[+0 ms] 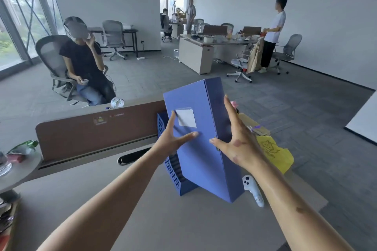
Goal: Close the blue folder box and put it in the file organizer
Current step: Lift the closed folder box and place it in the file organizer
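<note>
The blue folder box (pixel 201 161) is closed and stands tilted on the desk, its lower corner on the tabletop, a white label on its near face. My left hand (pixel 173 138) presses fingers spread against that near face. My right hand (pixel 236 138) grips the box's right side, thumb on the front edge and fingers along the spine. The blue perforated file organizer (pixel 171 171) stands right behind and to the left of the box, mostly hidden by it.
A brown desk divider (pixel 91 130) runs behind the organizer. A white controller (pixel 254 190) lies right of the box, a yellow bag (pixel 273 154) beyond it. A black object (pixel 132 158) rests near the divider. A seated person and office chairs are past the desk.
</note>
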The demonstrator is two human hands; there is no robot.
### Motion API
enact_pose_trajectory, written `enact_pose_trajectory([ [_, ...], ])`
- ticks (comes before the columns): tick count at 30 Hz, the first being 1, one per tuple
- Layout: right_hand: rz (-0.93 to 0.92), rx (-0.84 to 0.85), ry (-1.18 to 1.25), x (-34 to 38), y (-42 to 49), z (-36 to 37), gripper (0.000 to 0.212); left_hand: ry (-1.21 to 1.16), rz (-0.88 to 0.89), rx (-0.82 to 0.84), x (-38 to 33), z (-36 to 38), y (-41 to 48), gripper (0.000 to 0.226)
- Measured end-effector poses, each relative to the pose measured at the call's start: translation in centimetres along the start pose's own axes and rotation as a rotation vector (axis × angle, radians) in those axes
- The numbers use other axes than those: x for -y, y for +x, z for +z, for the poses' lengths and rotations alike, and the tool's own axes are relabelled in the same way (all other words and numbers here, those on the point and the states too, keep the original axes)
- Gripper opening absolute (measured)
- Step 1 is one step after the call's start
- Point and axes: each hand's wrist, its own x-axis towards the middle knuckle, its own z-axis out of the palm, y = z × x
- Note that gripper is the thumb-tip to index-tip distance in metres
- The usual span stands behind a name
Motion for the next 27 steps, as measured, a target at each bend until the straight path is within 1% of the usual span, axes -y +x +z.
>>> enact_pose_trajectory([
  [2, 0.006, -0.008, 0.033, -0.2, 0.3, 0.7, 0.109, -0.041, -0.056, 0.059, -1.4, -0.5, 0.8, 0.133],
  [4, 0.003, -0.034, 0.045, -0.4, 0.8, 1.5, 0.110, -0.010, -0.089, 0.085, -2.3, -1.0, 1.5, 0.142],
  [6, 0.014, -0.050, 0.035, -0.6, 1.4, 2.4, 0.110, 0.022, -0.099, 0.098, -2.6, -1.5, 2.2, 0.146],
  [10, -0.003, -0.058, 0.028, -1.4, 2.9, 4.2, 0.107, 0.013, -0.121, 0.093, -3.0, -2.2, 3.6, 0.146],
  [14, -0.042, -0.074, -0.019, -2.5, 4.0, 6.0, 0.102, 0.029, -0.129, 0.062, -2.7, -2.8, 5.7, 0.139],
  [15, -0.038, -0.078, -0.016, -2.8, 4.2, 6.5, 0.102, 0.034, -0.127, 0.060, -2.4, -3.0, 6.1, 0.142],
  [17, -0.027, -0.078, 0.037, -3.4, 4.7, 7.6, 0.102, 0.070, -0.115, 0.057, -1.9, -3.5, 7.0, 0.150],
  [18, -0.034, -0.083, 0.076, -3.7, 4.9, 8.2, 0.101, 0.105, -0.100, 0.052, -1.7, -3.6, 7.4, 0.150],
  [21, -0.073, -0.109, 0.142, -4.8, 5.4, 9.9, 0.096, 0.215, -0.043, 0.044, -0.7, -3.9, 8.6, 0.144],
  [27, -0.034, -0.161, 0.193, -6.1, 5.8, 13.4, 0.093, 0.338, 0.100, 0.018, 0.8, -4.2, 9.7, 0.143],
])
